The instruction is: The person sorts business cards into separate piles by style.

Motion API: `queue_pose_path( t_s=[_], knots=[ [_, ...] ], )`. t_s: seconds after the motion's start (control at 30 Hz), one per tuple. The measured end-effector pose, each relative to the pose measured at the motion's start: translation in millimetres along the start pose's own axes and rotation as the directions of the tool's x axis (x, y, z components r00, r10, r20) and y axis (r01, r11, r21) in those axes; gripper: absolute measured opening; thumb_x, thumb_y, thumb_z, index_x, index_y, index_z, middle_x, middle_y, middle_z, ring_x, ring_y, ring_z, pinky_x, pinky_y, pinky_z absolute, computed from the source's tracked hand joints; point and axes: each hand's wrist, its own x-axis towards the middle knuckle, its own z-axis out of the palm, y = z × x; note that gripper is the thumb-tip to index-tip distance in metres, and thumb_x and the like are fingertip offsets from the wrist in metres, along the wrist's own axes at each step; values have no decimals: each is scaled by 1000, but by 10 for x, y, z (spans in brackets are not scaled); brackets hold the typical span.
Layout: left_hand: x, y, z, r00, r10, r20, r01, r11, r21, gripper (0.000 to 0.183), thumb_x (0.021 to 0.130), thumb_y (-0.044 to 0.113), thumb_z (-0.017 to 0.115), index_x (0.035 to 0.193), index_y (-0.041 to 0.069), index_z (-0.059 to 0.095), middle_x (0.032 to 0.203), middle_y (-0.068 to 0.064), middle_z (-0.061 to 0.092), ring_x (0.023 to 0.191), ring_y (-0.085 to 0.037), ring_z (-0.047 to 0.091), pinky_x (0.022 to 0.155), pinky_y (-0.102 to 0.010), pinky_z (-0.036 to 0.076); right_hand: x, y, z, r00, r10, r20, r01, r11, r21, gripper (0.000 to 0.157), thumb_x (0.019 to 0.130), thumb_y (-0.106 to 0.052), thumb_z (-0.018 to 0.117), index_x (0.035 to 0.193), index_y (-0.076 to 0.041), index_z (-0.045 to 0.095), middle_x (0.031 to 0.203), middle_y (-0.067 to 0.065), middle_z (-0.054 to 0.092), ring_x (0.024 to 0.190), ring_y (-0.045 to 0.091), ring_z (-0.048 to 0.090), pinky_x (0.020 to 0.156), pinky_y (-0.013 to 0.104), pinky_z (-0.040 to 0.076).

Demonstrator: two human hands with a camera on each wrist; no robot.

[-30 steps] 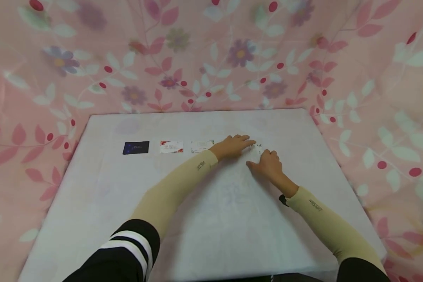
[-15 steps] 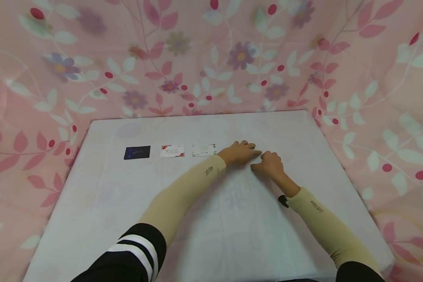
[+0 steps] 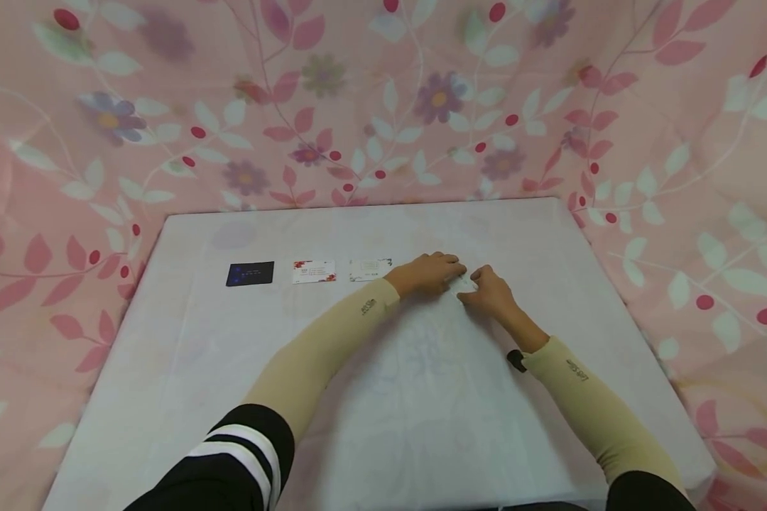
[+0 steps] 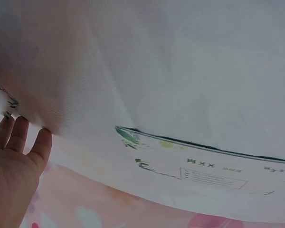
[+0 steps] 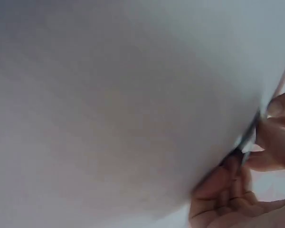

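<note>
A white business card (image 3: 463, 284) with a dark leafy print lies on the table between my two hands, mostly covered by fingers. My right hand (image 3: 493, 294) holds it at its right end, thumb and index finger on it. At its left end, the fingers of my left hand (image 3: 430, 274) touch it; in the left wrist view, those fingers (image 4: 20, 135) reach out to its edge. Left of this hand, a row holds a white card with green leaves (image 3: 370, 270), a white card with red flowers (image 3: 314, 271) and a dark blue card (image 3: 250, 274).
A white cloth covers the table (image 3: 383, 426). Pink floral fabric (image 3: 358, 92) hangs behind its far edge and along both sides. My left forearm crosses the table's middle, below the row of cards.
My right thumb and index finger have come onto the right end of the card. The left hand shifted right, then slightly back left, with its fingers drawn in. The other cards stay put.
</note>
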Motion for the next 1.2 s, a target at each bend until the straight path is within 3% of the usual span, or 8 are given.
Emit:
queue_pose_path(
  t_s=[0.13,0.27,0.37,0.57,0.7,0.9,1.03,1.2],
  knots=[
    [-12,-49,33,999,-2,-34,2,1000,-3,58,98,35,61,151,24,39,146,-3,45,134,-22,44,105,-43,42,17,45,-39,999,-33,-40,37,995,93,38,98,-19,58,131,-1,51,121,25,59,97,33,61,79,41,51],
    [-60,-84,22,998,-8,-58,6,999,-38,64,94,43,65,150,23,41,138,-3,50,126,-20,48,101,-43,44,68,110,-80,999,-32,-38,40,969,243,33,100,-12,52,132,-3,55,101,18,59,72,19,56,61,26,47],
    [-106,-99,18,997,-12,-71,8,998,-65,69,90,49,68,148,20,44,136,-3,51,123,-19,50,100,-42,43,78,136,-90,1000,-11,-20,17,946,325,34,101,-10,50,133,-2,55,94,15,57,67,14,53,59,23,47],
    [-182,-117,44,989,13,-148,-31,992,-119,76,84,58,71,144,16,50,130,-2,57,113,-14,54,94,-38,44,52,162,-101,1000,20,-22,-10,920,391,34,102,-9,47,133,0,55,100,13,57,70,13,51,59,22,47],
    [-229,-110,41,982,15,-186,-45,986,-158,73,84,58,70,141,15,54,128,-1,61,112,-13,57,93,-39,45,38,184,-92,1000,18,-25,-7,926,377,33,102,-10,49,132,0,56,101,14,55,70,14,52,59,22,46],
    [-312,-87,52,985,-54,-166,18,977,-212,68,88,51,69,143,13,52,135,-1,58,116,-12,55,99,-39,44,21,205,-86,999,-48,-10,49,947,318,39,96,-16,64,131,-1,58,121,19,57,88,21,59,65,24,51],
    [-368,-70,41,985,-100,-142,59,962,-268,68,89,43,72,143,10,49,139,-4,55,120,-14,54,104,-36,43,16,183,-74,985,-171,21,165,972,165,61,83,-24,81,134,-1,57,125,20,55,98,29,61,74,31,51],
    [-387,-76,64,987,-93,-130,52,956,-290,68,89,40,72,143,7,49,136,-6,56,118,-15,55,104,-31,43,-4,137,-43,955,-294,38,295,955,-18,70,77,-24,85,134,2,55,122,22,56,103,34,59,86,44,50]
  ],
)
